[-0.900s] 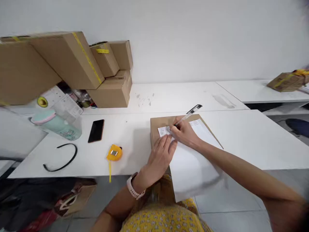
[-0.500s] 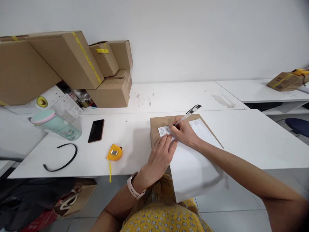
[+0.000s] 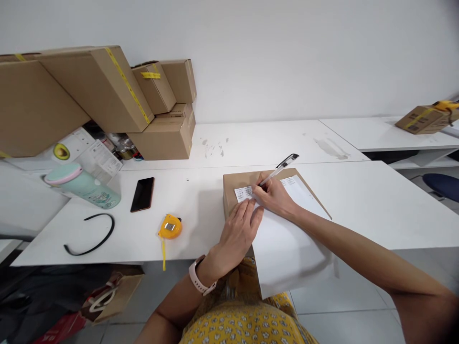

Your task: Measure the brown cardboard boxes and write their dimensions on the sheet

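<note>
- Your sheet of paper [image 3: 287, 248] overhangs the near edge of the tabletop [image 3: 358, 205]. With nothing under that part, it could sag or slide off.
- Your left hand [image 3: 238, 234] lies flat, fingers extended, pinning the sheet. If you ease up, it may shift.
- Your right hand [image 3: 274, 197] has its fingers closed around the pen [image 3: 281, 168], tip on the paper over the cardboard box [image 3: 231, 184]. Hard pressure could tear it.

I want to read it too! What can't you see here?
In the head view:
Print on the white paper sheet: too small to read.
Tip of the clear plastic pen: hidden by the right hand.
The flat brown cardboard box: mostly covered by the sheet and the left hand.
The large tilted cardboard box: cut off by the left edge.
</note>
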`<state>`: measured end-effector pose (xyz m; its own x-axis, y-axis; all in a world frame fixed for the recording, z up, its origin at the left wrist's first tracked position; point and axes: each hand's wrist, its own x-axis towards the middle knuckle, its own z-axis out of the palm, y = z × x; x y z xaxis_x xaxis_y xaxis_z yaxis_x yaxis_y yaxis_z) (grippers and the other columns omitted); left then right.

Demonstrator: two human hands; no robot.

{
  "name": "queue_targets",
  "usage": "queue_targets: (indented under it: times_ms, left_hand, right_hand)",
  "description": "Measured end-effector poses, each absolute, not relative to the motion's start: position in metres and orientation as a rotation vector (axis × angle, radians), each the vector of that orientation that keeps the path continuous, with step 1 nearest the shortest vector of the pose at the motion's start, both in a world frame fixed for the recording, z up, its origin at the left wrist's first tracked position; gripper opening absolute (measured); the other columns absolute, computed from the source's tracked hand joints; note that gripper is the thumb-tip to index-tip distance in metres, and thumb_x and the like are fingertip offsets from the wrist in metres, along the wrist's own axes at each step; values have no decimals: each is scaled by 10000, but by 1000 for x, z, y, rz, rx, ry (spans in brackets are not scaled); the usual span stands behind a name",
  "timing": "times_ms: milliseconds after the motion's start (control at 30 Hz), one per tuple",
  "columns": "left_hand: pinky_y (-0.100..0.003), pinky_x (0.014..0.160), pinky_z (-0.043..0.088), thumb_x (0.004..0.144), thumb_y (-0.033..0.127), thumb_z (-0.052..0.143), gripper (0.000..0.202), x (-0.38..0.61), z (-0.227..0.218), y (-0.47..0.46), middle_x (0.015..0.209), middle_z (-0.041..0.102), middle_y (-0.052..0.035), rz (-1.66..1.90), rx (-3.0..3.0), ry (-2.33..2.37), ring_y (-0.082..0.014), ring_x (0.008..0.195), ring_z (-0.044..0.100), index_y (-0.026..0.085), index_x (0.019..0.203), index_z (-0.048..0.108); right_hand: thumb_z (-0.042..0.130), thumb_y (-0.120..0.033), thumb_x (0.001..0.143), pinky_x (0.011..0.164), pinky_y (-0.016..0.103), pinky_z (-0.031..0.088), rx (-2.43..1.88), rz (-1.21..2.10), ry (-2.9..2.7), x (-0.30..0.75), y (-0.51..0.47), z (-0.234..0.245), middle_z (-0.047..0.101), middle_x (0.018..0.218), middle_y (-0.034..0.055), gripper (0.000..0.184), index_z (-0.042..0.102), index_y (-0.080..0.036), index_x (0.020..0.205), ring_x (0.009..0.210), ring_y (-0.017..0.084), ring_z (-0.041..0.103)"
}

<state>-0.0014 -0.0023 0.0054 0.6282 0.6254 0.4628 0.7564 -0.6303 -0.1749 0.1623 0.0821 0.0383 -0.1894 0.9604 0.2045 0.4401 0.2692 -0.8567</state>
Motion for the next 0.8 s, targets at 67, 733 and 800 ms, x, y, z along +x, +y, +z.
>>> queue_targets:
  times_ms: [67,733,800]
  left_hand:
    - [-418,1138,447,946,84,481,446,-1,6,-3,1433,578,-201,-508,-2496,-1107,-303,1349,537,68,1387,543]
    - [-425,1122,470,951,81,482,431,0,2,0,1427,597,-186,-512,-2475,-1103,-298,1340,552,80,1373,574]
    - [-426,1126,467,955,77,479,430,0,1,0,1430,590,-193,-499,-2477,-1102,-299,1344,548,78,1375,573]
  right_hand:
    - [542,-244,825,499,278,282,-1271,838,-1784,162,82,38,390,542,-80,169,411,-238,719,507,102,366]
    - [545,-255,823,512,279,276,-1288,809,-1783,164,83,38,395,540,-75,162,420,-237,721,511,108,362]
    - [545,-256,823,513,280,272,-1306,800,-1779,164,83,39,394,537,-75,163,418,-238,722,512,109,360]
